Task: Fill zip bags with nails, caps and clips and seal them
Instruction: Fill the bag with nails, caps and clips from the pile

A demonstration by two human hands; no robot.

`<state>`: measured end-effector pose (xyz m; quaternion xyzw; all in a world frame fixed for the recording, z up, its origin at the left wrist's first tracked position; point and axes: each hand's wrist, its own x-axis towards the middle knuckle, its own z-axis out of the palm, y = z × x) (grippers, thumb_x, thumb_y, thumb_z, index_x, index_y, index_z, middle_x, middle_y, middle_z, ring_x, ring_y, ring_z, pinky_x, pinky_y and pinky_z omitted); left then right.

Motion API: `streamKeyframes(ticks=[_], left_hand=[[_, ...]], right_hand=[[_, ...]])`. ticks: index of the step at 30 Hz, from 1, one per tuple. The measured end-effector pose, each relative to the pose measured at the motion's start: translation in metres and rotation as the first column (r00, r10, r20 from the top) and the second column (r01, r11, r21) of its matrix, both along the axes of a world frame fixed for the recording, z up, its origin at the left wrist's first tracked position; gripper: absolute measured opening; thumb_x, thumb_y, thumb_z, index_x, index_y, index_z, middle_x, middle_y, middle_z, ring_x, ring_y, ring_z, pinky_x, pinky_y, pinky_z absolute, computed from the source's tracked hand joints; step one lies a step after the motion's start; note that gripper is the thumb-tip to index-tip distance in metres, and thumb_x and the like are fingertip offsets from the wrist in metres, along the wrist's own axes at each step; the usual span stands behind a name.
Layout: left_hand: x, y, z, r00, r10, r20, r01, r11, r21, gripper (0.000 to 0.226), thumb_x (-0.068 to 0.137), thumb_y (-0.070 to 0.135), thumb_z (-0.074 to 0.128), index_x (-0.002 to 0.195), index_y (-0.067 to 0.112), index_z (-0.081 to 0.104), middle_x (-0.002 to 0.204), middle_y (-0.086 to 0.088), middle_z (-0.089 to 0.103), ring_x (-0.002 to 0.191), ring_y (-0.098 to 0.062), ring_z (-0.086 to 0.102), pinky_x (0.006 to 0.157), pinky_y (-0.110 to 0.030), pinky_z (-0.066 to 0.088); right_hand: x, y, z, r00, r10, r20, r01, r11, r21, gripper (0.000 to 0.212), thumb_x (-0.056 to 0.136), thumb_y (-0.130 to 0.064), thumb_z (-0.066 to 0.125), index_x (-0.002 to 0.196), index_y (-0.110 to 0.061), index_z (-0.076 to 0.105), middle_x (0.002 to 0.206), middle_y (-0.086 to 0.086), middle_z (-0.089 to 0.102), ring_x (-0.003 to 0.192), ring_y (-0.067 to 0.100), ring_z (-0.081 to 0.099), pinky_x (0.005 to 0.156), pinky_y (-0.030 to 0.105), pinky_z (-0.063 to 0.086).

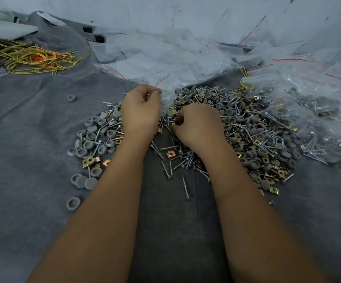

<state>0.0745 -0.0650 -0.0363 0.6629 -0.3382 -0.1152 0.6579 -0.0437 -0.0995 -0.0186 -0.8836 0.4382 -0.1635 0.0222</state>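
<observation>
At nine o'clock lie one tangle of yellow elastic loops [32,58] and one stray grey cap [71,98]. Your left hand [140,111] pinches one clear zip bag [166,92]. At three o'clock, your right hand [198,124], fingers curled, picks in the uncountable heap of nails, caps and clips [253,127].

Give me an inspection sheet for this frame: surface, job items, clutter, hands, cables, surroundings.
Surface: grey cloth, creased.
Job's things: mixed pile of screws, grey caps and brass clips; empty zip bags heaped behind; filled bags at right.
Clutter: stray cap apart from the pile.
Hands: left hand pinches a clear bag; right hand curled, picking in the pile, contents hidden.
Cables: nothing seen; yellow rubber bands far left.
Surroundings: pale marked wall.
</observation>
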Motion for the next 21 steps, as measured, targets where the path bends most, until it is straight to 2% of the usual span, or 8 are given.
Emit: streamKeyframes(ticks=[5, 7, 10, 13, 15, 16, 18, 21], left_hand=[[0.0, -0.001, 0.0, 1.0, -0.001, 0.004, 0.001, 1.0, -0.001, 0.014, 0.09, 0.017, 0.059, 0.08, 0.023, 0.067, 0.047, 0.013, 0.047, 0.042, 0.0, 0.037, 0.045, -0.019, 0.032], [0.001, -0.001, 0.0, 1.0, -0.003, 0.0, 0.003, 1.0, -0.001, 0.014, 0.09, 0.018, 0.059, 0.079, 0.023, 0.066, 0.044, 0.014, 0.047, 0.041, 0.0, 0.036, 0.044, -0.019, 0.031], [0.0, -0.001, 0.0, 1.0, -0.007, 0.012, 0.007, 1.0, 0.01, 0.016, 0.089, 0.018, 0.059, 0.077, 0.027, 0.066, 0.045, 0.015, 0.049, 0.042, 0.001, 0.038, 0.046, -0.02, 0.032], [-0.002, 0.001, 0.001, 0.997, -0.056, 0.048, 0.055, 0.998, 0.03, 0.018, 0.088, 0.017, 0.057, 0.079, 0.029, 0.067, 0.057, 0.01, 0.056, 0.045, -0.001, 0.041, 0.05, -0.023, 0.034], [-0.004, 0.002, 0.001, 0.992, -0.09, 0.083, 0.087, 0.995, 0.043, 0.016, 0.087, 0.018, 0.057, 0.083, 0.026, 0.07, 0.063, 0.006, 0.06, 0.051, -0.006, 0.045, 0.056, -0.026, 0.037], [-0.005, 0.002, 0.001, 0.99, -0.099, 0.101, 0.095, 0.994, 0.049, 0.015, 0.087, 0.018, 0.057, 0.083, 0.025, 0.07, 0.065, 0.006, 0.061, 0.054, -0.006, 0.047, 0.058, -0.026, 0.039], [-0.007, 0.002, 0.002, 0.986, -0.122, 0.113, 0.117, 0.992, 0.051, 0.015, 0.087, 0.017, 0.059, 0.082, 0.024, 0.071, 0.067, 0.008, 0.064, 0.06, -0.004, 0.052, 0.061, -0.026, 0.042], [-0.007, 0.003, 0.002, 0.983, -0.145, 0.109, 0.139, 0.988, 0.06, 0.018, 0.088, 0.015, 0.058, 0.079, 0.026, 0.069, 0.058, 0.01, 0.059, 0.049, 0.002, 0.045, 0.052, -0.021, 0.036]], right_hand=[[0.001, 0.0, -0.001, 0.999, 0.031, 0.032, -0.033, 0.998, 0.048, 0.013, 0.084, -0.025, 0.064, 0.095, -0.02, 0.067, 0.094, 0.0, 0.067, 0.096, 0.025, 0.06, 0.09, 0.039, 0.047], [0.0, 0.0, -0.002, 0.996, 0.032, 0.089, -0.035, 0.999, 0.026, 0.012, 0.083, -0.025, 0.063, 0.092, -0.018, 0.068, 0.092, 0.001, 0.067, 0.093, 0.025, 0.06, 0.086, 0.038, 0.047], [-0.002, -0.002, -0.001, 0.946, -0.007, 0.323, 0.007, 1.0, 0.003, 0.008, 0.084, -0.024, 0.064, 0.087, -0.018, 0.068, 0.089, 0.0, 0.066, 0.086, 0.022, 0.061, 0.081, 0.039, 0.05], [-0.003, -0.004, 0.001, 0.823, 0.003, 0.568, 0.019, 0.999, -0.033, 0.003, 0.084, -0.02, 0.065, 0.083, -0.017, 0.067, 0.085, -0.005, 0.06, 0.081, 0.017, 0.058, 0.075, 0.039, 0.05], [-0.002, -0.004, 0.003, 0.755, 0.054, 0.653, -0.026, 0.998, -0.052, 0.002, 0.083, -0.018, 0.068, 0.084, -0.016, 0.067, 0.087, -0.004, 0.057, 0.084, 0.018, 0.056, 0.075, 0.036, 0.048], [-0.002, -0.004, 0.002, 0.752, 0.076, 0.655, -0.052, 0.997, -0.055, 0.004, 0.083, -0.019, 0.069, 0.086, -0.016, 0.069, 0.09, -0.002, 0.057, 0.088, 0.019, 0.056, 0.076, 0.035, 0.047], [-0.001, -0.006, -0.001, 0.809, 0.09, 0.581, -0.08, 0.996, -0.044, 0.013, 0.085, -0.025, 0.069, 0.096, -0.019, 0.073, 0.094, -0.002, 0.055, 0.096, 0.02, 0.055, 0.077, 0.032, 0.045], [-0.001, -0.01, -0.005, 0.88, 0.089, 0.466, -0.093, 0.996, -0.015, 0.026, 0.092, -0.033, 0.063, 0.115, -0.026, 0.071, 0.096, -0.003, 0.049, 0.099, 0.019, 0.053, 0.079, 0.031, 0.041]])
